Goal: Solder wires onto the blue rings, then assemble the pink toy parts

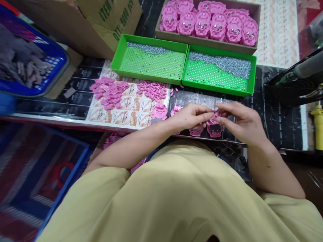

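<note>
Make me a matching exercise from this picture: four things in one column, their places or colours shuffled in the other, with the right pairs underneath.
Things
1. Left hand
2. Trays
3. Shirt
4. Basket

Places or colours
A. Pale yellow
B. Blue, at the upper left of the picture
C. Fingertips close to those of the right hand, by a row of pink frames
D. Green, side by side, with small metal pieces inside

Right pairs
1-C, 2-D, 3-A, 4-B

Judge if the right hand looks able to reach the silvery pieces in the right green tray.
Probably yes: the green tray is open above, just beyond the right hand, with nothing visible blocking the silvery pieces. The hand is at a pink part, though.
</note>
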Action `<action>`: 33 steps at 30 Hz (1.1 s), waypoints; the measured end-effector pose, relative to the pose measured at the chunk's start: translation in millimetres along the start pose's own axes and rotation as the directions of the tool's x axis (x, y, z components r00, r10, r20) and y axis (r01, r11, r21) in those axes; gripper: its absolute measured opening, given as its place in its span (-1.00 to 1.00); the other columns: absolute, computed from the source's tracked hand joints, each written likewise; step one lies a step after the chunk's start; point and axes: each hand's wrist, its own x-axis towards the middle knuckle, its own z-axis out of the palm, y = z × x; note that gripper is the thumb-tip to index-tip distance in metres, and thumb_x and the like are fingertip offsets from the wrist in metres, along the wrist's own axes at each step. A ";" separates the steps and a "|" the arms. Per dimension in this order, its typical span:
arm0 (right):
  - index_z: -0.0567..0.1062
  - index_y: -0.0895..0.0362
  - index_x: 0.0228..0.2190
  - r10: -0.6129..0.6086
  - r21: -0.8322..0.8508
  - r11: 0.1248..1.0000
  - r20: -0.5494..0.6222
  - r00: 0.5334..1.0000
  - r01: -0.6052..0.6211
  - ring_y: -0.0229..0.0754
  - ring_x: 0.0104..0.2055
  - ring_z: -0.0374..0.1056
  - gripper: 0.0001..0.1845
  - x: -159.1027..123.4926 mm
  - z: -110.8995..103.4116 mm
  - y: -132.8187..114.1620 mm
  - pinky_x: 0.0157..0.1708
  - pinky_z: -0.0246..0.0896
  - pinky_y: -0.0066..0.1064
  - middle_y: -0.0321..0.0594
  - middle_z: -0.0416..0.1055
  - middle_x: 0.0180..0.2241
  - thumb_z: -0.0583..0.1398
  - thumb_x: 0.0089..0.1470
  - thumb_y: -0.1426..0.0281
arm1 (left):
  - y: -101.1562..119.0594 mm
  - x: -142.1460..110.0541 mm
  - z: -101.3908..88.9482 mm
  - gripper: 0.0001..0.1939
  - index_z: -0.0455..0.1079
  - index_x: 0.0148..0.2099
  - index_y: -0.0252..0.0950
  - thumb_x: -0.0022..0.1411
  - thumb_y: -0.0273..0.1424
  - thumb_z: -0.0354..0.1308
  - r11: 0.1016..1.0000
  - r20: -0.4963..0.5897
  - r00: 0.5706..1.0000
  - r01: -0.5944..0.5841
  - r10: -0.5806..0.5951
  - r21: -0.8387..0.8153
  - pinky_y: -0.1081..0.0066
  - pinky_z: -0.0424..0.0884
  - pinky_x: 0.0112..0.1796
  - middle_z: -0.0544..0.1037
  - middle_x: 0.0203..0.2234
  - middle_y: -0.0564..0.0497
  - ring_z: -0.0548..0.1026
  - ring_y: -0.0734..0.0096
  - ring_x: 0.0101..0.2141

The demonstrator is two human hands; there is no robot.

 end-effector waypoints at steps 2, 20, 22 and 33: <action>0.61 0.04 -0.20 0.029 -0.018 0.999 -0.102 0.994 -0.031 -0.24 -0.35 0.46 -0.74 -1.4 0.8 1.2 -0.34 0.45 -0.37 -0.24 0.56 -0.27 0.38 0.05 0.24 | 0.3 4.2 4.0 -0.62 0.50 -0.26 -0.40 0.21 -0.12 0.33 1.000 -0.017 1.000 0.015 -0.015 -0.017 0.62 0.21 -0.64 0.48 -0.62 0.11 0.31 0.70 -0.69; 0.64 0.04 -0.28 -0.196 -0.467 0.862 0.053 0.979 0.198 -0.13 -0.21 0.56 -0.86 -6.0 -4.3 45.0 -0.20 0.39 -0.27 -0.25 0.64 -0.25 0.24 0.22 0.35 | -24.2 -12.3 10.5 -0.76 0.51 -0.07 -0.31 0.40 -0.34 0.06 -0.019 0.341 0.769 -0.394 0.540 0.919 0.15 0.40 -0.03 0.64 -0.15 -0.11 0.54 0.17 -0.07; 0.65 0.02 -0.26 -0.195 -0.499 0.837 0.111 0.975 0.224 -0.11 -0.17 0.55 -0.82 -2.8 -0.2 50.8 -0.17 0.32 -0.24 -0.25 0.64 -0.24 0.21 0.25 0.35 | -29.2 -11.6 16.2 -0.69 0.49 0.03 -0.36 0.37 -0.27 0.11 -0.126 0.403 0.747 -0.401 0.528 0.908 0.13 0.38 -0.02 0.62 -0.10 -0.15 0.52 0.11 -0.04; 0.60 0.09 -0.24 -0.162 -0.760 0.498 0.391 0.906 0.417 -0.02 0.07 0.31 -0.75 3.6 3.6 23.3 -0.12 0.00 -0.19 -0.16 0.57 -0.08 0.11 0.31 0.34 | -42.9 -1.2 21.2 -0.70 0.52 -0.12 -0.40 0.42 -0.30 0.04 -0.255 0.455 0.718 -0.377 0.527 0.890 0.20 0.39 -0.08 0.63 -0.24 -0.14 0.53 0.21 -0.19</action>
